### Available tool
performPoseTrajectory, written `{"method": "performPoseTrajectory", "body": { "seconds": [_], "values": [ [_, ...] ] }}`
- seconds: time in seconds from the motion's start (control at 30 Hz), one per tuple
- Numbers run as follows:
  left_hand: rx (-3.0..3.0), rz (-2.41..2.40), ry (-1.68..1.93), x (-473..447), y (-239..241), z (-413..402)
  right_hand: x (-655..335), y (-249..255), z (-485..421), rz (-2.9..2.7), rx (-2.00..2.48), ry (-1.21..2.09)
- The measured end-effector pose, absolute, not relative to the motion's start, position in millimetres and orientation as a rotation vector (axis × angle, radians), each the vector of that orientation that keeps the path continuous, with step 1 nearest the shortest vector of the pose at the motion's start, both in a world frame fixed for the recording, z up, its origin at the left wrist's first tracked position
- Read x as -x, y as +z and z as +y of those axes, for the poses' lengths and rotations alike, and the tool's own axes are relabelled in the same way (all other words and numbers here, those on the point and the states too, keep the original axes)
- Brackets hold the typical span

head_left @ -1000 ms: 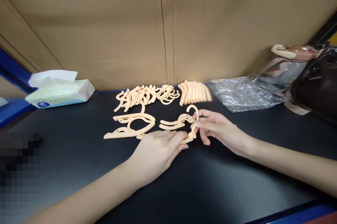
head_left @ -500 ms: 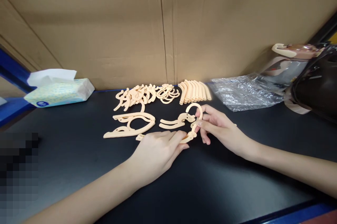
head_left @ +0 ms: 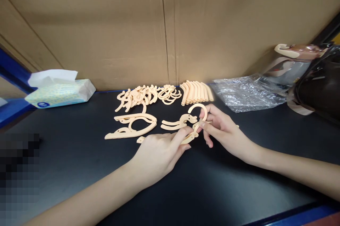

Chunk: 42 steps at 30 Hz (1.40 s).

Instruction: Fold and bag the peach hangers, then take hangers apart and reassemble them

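My left hand (head_left: 162, 150) grips a cream plastic hanger arm (head_left: 189, 139), most of it hidden under the palm, with one end poking out at the left. Between the fingers and thumb of my right hand (head_left: 221, 125) is a cream hanger hook (head_left: 199, 107), its curve facing up. The hook's lower end meets the right end of the arm; whether the two are locked together I cannot tell. Just behind my hands lie two short curved arm pieces (head_left: 175, 124) with a notched head. Left of them rests a folded hanger (head_left: 132, 130).
Along the back sit a pile of curved arm pieces (head_left: 136, 96), a cluster of hooks (head_left: 169, 94) and a row of bent tubes (head_left: 196, 92). Clear plastic wrap (head_left: 247, 93) and a dark bag (head_left: 318, 80) stand right. A tissue pack (head_left: 60, 93) lies left, before a cardboard wall (head_left: 119, 34).
The hook has shifted slightly to the right in my right hand. My left index finger has moved up toward the joint of hook and arm.
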<state>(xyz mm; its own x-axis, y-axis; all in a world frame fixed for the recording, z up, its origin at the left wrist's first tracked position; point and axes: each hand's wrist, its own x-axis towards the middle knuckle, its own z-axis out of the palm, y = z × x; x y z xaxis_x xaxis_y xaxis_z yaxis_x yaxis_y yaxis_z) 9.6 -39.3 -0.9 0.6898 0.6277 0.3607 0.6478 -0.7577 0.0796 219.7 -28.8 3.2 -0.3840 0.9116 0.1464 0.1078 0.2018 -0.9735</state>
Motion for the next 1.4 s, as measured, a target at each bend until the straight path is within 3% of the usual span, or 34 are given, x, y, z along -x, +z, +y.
{"method": "performPoseTrajectory", "body": {
  "seconds": [1.4],
  "values": [
    [2.849, -1.153, -0.577, -10.2, -0.1, -41.0, -219.2, 3.0, -26.2, -1.731, 0.988, 1.298]
  ]
}}
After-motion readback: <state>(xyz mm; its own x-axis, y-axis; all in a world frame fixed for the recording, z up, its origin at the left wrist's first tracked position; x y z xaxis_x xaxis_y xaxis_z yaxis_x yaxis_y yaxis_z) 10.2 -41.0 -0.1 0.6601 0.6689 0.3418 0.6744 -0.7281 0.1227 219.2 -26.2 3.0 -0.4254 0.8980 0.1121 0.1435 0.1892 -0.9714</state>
